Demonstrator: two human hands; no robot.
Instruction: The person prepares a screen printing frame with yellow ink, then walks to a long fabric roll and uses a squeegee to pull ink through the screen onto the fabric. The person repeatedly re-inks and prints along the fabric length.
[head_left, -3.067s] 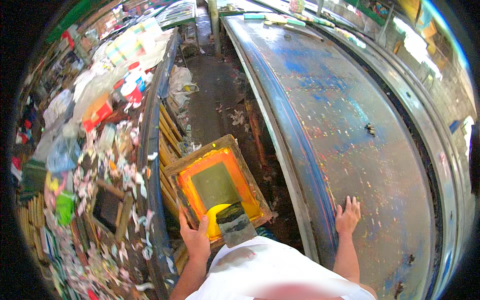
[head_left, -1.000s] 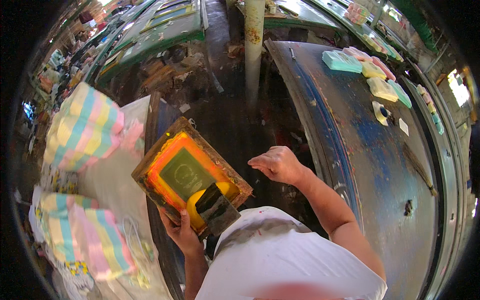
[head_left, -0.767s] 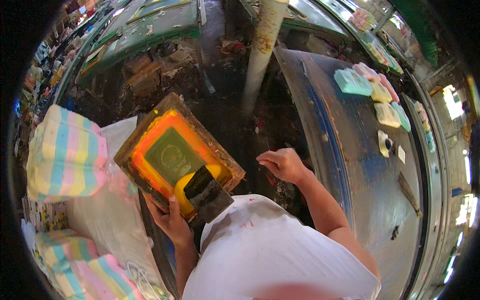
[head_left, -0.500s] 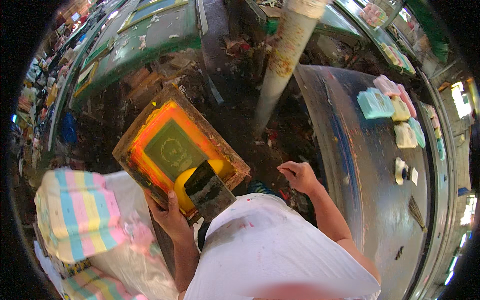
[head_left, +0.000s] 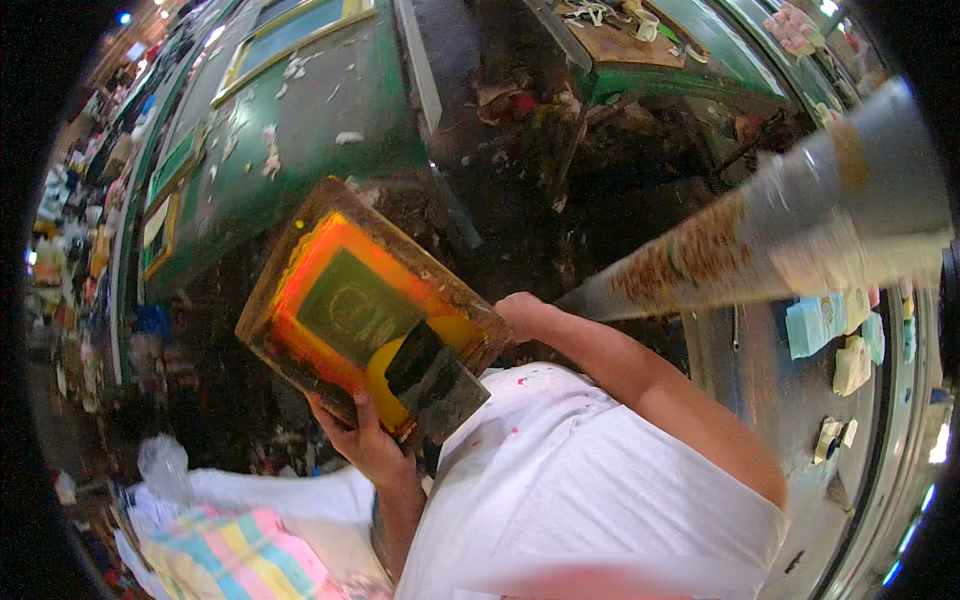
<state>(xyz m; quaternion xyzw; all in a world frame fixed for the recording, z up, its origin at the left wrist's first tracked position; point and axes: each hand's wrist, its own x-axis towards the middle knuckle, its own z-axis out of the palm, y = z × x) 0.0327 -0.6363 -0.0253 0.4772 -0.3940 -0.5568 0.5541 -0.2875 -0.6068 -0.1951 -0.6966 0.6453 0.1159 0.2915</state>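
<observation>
A wooden screen printing frame [head_left: 288, 262] is tilted in front of my body, its mesh bordered with orange and yellow ink round a dark green panel. My left hand [head_left: 372, 440] grips its lower left edge, thumb on top and the other fingers partly hidden beneath. At the right corner my right hand [head_left: 522, 314] is closed against the wood, its fingertips hidden. A dark, ink-stained flat squeegee [head_left: 445, 395] lies across the near end of the frame, over a pool of yellow ink [head_left: 458, 334].
A rusty, pale pole [head_left: 720, 245] slants close by on the right. Behind it, a long table [head_left: 770, 440] bears pastel folded cloth stacks [head_left: 815, 325]. Green-edged tables [head_left: 330, 110] stand ahead, scattered with scraps. Striped pastel cloth [head_left: 240, 550] lies at the lower left.
My right hand has moved left from free air to the frame's right corner. The view has turned right, so the pole looms nearer and the striped cloth sits lower.
</observation>
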